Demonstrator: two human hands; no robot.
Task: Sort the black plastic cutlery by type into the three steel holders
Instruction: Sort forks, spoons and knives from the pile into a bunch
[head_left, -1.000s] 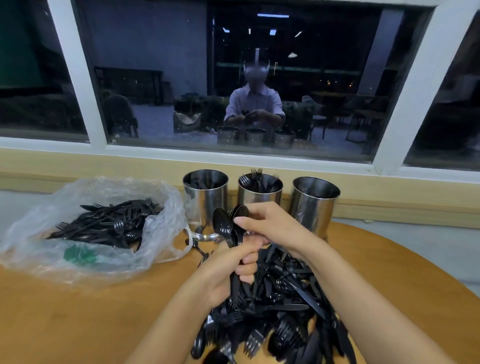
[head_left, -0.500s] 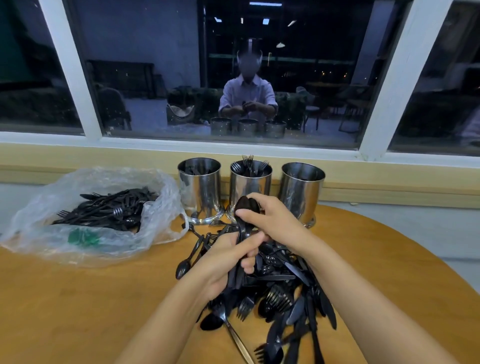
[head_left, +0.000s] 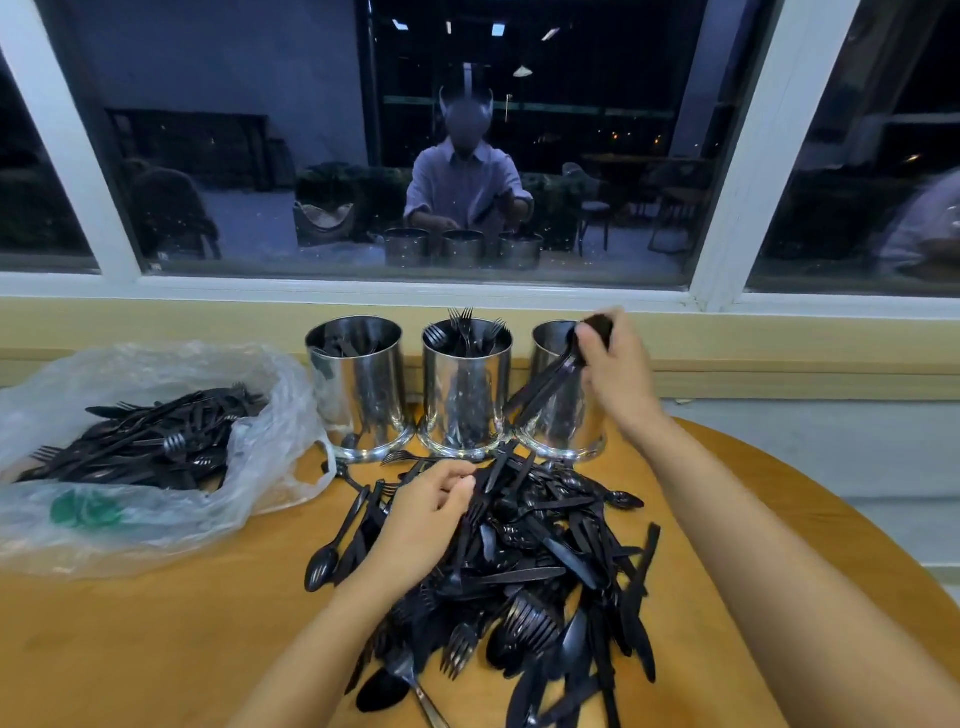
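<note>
Spoons, bundled, clamped in right hand against right holder, 1 o'clock. Cutlery pile mid-table, 6 o'clock; left hand rests on it, fingers curled, grip unclear. Plastic bag of cutlery, 9 o'clock.

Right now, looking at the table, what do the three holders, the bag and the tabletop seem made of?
Three holders: polished steel, mirror-bright, reflecting the cutlery. Bag: thin clear plastic film, crinkled, contents showing through. Tabletop: probably wood or wood-look laminate, smooth yellowish-brown with a soft sheen; grain too faint to tell.
</note>
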